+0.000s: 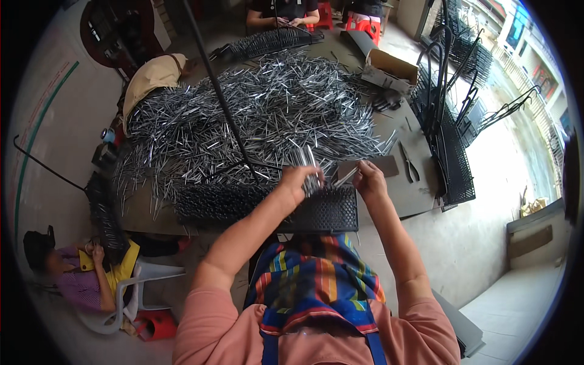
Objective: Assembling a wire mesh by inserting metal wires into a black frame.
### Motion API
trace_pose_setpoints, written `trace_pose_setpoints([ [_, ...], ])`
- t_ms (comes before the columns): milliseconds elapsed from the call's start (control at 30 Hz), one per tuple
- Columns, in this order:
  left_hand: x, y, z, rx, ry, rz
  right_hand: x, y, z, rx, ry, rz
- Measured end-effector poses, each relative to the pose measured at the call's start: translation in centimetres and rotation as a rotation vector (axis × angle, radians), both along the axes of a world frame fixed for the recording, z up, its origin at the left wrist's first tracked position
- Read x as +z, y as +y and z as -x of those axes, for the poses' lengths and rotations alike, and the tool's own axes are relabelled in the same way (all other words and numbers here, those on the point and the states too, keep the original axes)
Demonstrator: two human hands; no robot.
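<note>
While your left grip (296, 180) is closed around a bundle of thin metal rods (306, 159) above the far edge of the black mesh rack (333, 210), your right grip (370, 180) pinches a slender pale piece (345, 177) over the rack's far right corner; whether it is one rod or several, you cannot tell. You hold the bundle nearly upright, probably so that the rods stay together within easy reach of your other hand. The rack lies along the near edge of the tabletop (424, 182), square before your body, which seems to suit work with both arms. Its left part looks crowded with dark ends, while its right part shows the hole pattern plainly. Beyond the rack spreads a broad heap of loose rods (243, 109), likely left there for quick reach. A slanting black pole (222, 97) rises just behind the rack, left of your bundle, and could hinder a leftward sweep. Past the rack's right end lie a flat brown plate (385, 164) and pliers (409, 163), with a cardboard box (389, 70) farther back. Left of the rack sits a co-worker (91, 274); another person (283, 12) works far beyond it.
</note>
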State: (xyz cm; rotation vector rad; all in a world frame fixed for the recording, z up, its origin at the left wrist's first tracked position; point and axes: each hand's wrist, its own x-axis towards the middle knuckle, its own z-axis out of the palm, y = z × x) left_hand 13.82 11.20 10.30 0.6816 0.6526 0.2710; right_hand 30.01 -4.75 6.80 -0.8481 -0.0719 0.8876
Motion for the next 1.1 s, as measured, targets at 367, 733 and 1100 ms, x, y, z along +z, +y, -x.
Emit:
trace_pose_setpoints([
  [367, 1.5, -1.0, -0.8, -0.002, -0.075, -0.063, -1.3, -0.5, 0.7, -0.089, -0.230, 0.217],
  [733, -10.0, -12.9, 10.6, -0.090, 0.142, 0.353, -4.1, -6.8, 8.4, -0.105, -0.461, 0.384],
  [1100, -6.6, -12.1, 8.6, 0.109, 0.185, 0.265, -4.0, -1.4, 8.9, -0.204, -0.881, 0.237],
])
